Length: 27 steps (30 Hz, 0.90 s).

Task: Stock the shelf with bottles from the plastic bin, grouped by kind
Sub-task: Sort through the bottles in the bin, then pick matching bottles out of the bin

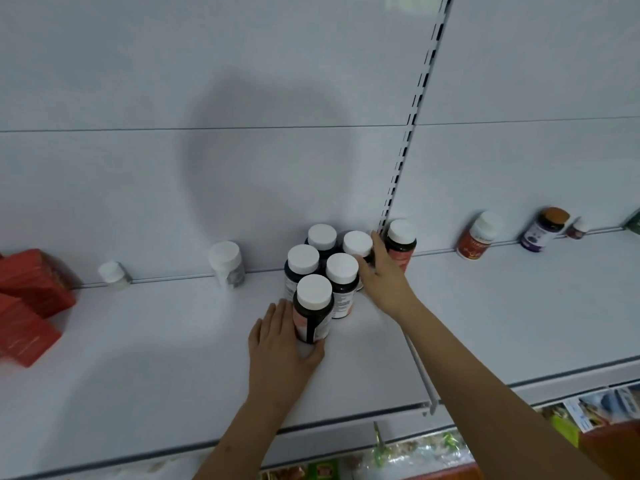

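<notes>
Red boxes (pixel 29 303) stacked far left on the shelf board, slotted upright rail (pixel 412 133) running up the white back panel (pixel 242 98), colourful packaged goods (pixel 588 410) on the level below, lower right.

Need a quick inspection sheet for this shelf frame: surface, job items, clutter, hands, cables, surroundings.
Surface: white shelf, bare at the front, backed by a white panel.
Job's things: six dark bottles with white caps clustered mid-shelf; front bottle upright, back-right bottle beside the slotted upright.
Clutter: red boxes far left; two white bottles at the back; red-label bottle and orange-capped bottle to the right.
Grippers: left hand grips the front bottle; right hand touches a rear bottle.
Cables: nothing seen.
Surroundings: packaged goods on the shelf below.
</notes>
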Available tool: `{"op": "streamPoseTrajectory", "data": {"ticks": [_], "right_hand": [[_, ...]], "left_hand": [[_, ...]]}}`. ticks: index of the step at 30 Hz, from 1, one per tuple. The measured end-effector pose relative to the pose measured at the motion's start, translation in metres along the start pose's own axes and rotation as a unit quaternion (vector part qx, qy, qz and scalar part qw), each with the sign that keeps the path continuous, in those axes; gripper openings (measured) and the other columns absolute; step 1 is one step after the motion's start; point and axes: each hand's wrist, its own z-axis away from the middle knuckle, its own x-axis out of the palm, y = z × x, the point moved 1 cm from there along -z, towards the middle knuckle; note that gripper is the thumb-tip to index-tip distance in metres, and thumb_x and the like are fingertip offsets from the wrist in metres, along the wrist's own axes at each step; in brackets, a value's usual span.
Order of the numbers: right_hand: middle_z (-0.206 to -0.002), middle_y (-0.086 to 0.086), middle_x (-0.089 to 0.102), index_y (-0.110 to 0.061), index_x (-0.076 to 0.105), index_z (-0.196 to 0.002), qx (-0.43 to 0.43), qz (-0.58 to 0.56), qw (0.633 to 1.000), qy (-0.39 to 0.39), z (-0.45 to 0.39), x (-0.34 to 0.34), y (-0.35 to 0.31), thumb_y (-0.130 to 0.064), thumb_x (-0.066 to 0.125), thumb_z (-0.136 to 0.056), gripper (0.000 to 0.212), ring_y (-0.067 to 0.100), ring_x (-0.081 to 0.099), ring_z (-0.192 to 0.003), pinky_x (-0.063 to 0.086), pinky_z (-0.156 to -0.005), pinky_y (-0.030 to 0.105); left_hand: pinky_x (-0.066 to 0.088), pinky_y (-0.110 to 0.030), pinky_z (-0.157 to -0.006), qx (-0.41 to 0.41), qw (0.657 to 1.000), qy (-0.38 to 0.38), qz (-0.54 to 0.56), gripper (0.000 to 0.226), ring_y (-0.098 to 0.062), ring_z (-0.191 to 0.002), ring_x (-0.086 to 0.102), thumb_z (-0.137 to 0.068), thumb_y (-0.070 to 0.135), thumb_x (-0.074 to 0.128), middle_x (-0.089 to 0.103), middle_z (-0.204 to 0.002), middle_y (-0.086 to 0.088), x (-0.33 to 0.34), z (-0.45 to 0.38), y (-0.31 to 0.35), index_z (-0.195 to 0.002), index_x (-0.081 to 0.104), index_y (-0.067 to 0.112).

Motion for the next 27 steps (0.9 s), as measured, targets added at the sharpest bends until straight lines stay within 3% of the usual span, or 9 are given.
{"op": "streamPoseTrajectory", "data": {"ticks": [2,4,6,8,12,14,16,21,27], "right_hand": [[-0.127,0.001,0.060,-0.020,0.032,-0.150,-0.011,-0.018,1.000,0.009,0.008,-0.002,0.003,-0.032,0.048,-0.103,0.051,0.019,0.056,-0.118,0.041,-0.102,0.029],[-0.135,-0.012,0.052,-0.021,0.036,-0.148,-0.024,-0.022,0.999,0.027,0.021,-0.007,0.007,-0.034,0.046,-0.103,0.048,0.008,0.049,-0.125,0.036,-0.106,0.025],[-0.132,-0.014,0.051,-0.020,0.041,-0.144,-0.037,-0.012,0.998,0.054,0.036,-0.014,0.008,-0.035,0.046,-0.103,0.045,0.007,0.049,-0.123,0.035,-0.101,0.021],[-0.120,-0.016,0.050,-0.019,0.045,-0.141,-0.054,-0.007,0.996,0.077,0.049,-0.026,0.008,-0.032,0.046,-0.103,0.040,0.005,0.050,-0.114,0.035,-0.093,0.017],[-0.126,-0.009,0.054,-0.020,0.044,-0.143,-0.073,-0.013,0.991,0.110,0.070,-0.065,0.011,-0.034,0.044,-0.103,0.042,0.004,0.052,-0.111,0.043,-0.089,0.013],[-0.129,-0.008,0.055,-0.020,0.045,-0.143,-0.079,-0.025,0.989,0.125,0.084,-0.092,0.016,-0.036,0.044,-0.103,0.044,0.002,0.054,-0.111,0.040,-0.086,0.005],[-0.130,-0.009,0.056,-0.021,0.045,-0.143,-0.091,-0.020,0.986,0.141,0.101,-0.127,0.022,-0.039,0.043,-0.103,0.045,0.001,0.054,-0.111,0.041,-0.087,0.006],[-0.134,-0.008,0.053,-0.020,0.044,-0.144,-0.109,0.029,0.974,0.197,0.163,-0.241,0.063,-0.043,0.042,-0.102,0.048,0.005,0.053,-0.117,0.046,-0.101,0.028],[-0.136,-0.005,0.051,-0.019,0.045,-0.144,-0.037,0.081,0.949,0.303,0.267,-0.397,0.162,-0.046,0.041,-0.102,0.050,0.008,0.051,-0.120,0.046,-0.101,0.036]], "left_hand": [[0.027,-0.041,-0.116,0.003,1.000,-0.008,0.000,0.089,-0.027,-0.139,0.043,-0.078,0.068,0.040,0.050,-0.146,-0.009,-0.002,0.000,-0.001,-0.142,0.049,0.007],[0.031,-0.046,-0.114,0.002,1.000,-0.013,0.003,0.088,-0.029,-0.138,0.044,-0.079,0.068,0.041,0.051,-0.145,-0.011,-0.006,0.003,-0.001,-0.141,0.049,0.007],[0.037,-0.046,-0.108,-0.005,1.000,0.012,0.027,0.076,-0.030,-0.129,0.049,-0.081,0.060,0.058,0.056,-0.136,-0.012,-0.012,0.014,0.003,-0.135,0.051,0.007],[0.040,-0.041,-0.099,-0.032,0.996,0.055,0.067,0.065,-0.028,-0.115,0.050,-0.077,0.042,0.078,0.056,-0.123,-0.008,-0.020,0.028,0.014,-0.128,0.052,0.010],[0.037,-0.030,-0.088,-0.035,0.986,0.119,0.108,0.046,-0.016,-0.094,0.046,-0.077,0.025,0.079,0.049,-0.101,0.002,-0.029,0.049,0.055,-0.113,0.053,0.013],[0.045,-0.032,-0.083,0.009,0.986,0.092,0.142,0.037,-0.010,-0.092,0.047,-0.082,0.024,0.075,0.048,-0.100,0.005,-0.025,0.055,0.087,-0.111,0.053,0.018],[0.050,-0.031,-0.083,0.057,0.982,0.054,0.172,0.035,-0.008,-0.095,0.050,-0.085,0.026,0.070,0.048,-0.105,0.008,-0.014,0.061,0.126,-0.115,0.053,0.022],[0.048,-0.029,-0.093,0.182,0.966,-0.032,0.181,0.045,-0.009,-0.111,0.054,-0.087,0.033,0.067,0.053,-0.119,0.011,0.030,0.085,0.250,-0.128,0.053,0.023],[0.043,-0.025,-0.097,0.306,0.915,-0.164,0.206,0.047,-0.006,-0.119,0.049,-0.091,0.044,0.059,0.051,-0.131,0.014,0.102,0.137,0.419,-0.135,0.048,0.031]]}}
